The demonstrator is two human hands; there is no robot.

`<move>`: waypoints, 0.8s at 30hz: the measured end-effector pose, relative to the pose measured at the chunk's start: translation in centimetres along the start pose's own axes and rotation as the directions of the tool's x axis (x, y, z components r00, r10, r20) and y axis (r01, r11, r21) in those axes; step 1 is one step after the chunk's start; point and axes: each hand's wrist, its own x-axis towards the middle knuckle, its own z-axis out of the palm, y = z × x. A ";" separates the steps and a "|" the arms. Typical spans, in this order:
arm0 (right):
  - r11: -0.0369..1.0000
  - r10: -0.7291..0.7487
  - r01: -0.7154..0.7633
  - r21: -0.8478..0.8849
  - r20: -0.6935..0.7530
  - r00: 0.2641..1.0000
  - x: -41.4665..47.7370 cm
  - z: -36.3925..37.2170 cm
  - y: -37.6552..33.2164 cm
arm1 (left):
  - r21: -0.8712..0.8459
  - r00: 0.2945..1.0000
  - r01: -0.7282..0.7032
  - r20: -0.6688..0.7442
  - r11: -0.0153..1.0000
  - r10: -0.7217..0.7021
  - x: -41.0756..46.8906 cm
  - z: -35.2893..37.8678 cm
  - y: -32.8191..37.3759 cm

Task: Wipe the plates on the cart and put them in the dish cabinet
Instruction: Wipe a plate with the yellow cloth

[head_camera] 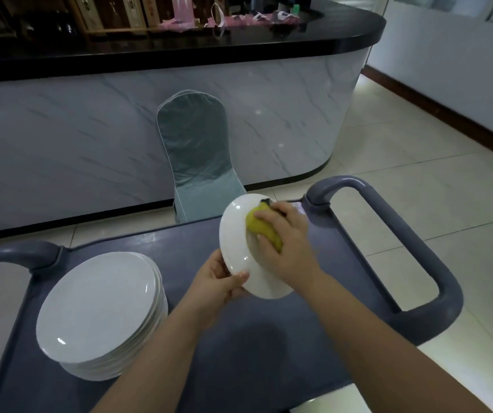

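Above cart (239,338), plate (234,242) tilted, face right, under cloth (258,226).

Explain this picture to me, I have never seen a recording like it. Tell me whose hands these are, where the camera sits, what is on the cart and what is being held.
There is no machine here. A person wears a camera on the head, so this single picture looks forward and down at their own two bare hands. The left hand grips a white plate by its lower edge and holds it tilted above a grey cart. The right hand presses a yellow cloth against the plate's face, as for wiping. On the cart, to the left, sits a stack of white plates. Beyond the cart stand a covered chair and a long counter with a black top. No dish cabinet shows.
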 end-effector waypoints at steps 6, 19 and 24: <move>0.981 -0.194 0.196 -0.008 0.108 0.975 -5.1 -2.3 4.4 | 0.044 0.999 -0.038 0.034 0.998 0.036 0.3 -1.9 1.9; 0.812 -0.528 0.581 -0.066 0.343 0.777 2.5 2.5 -4.9 | 0.122 0.998 0.023 0.061 0.992 -0.030 1.1 -2.0 1.8; 0.973 -0.218 0.228 -0.035 0.181 0.959 5.9 1.0 -1.8 | 0.013 0.988 0.100 0.118 0.995 -0.101 0.5 -3.0 0.7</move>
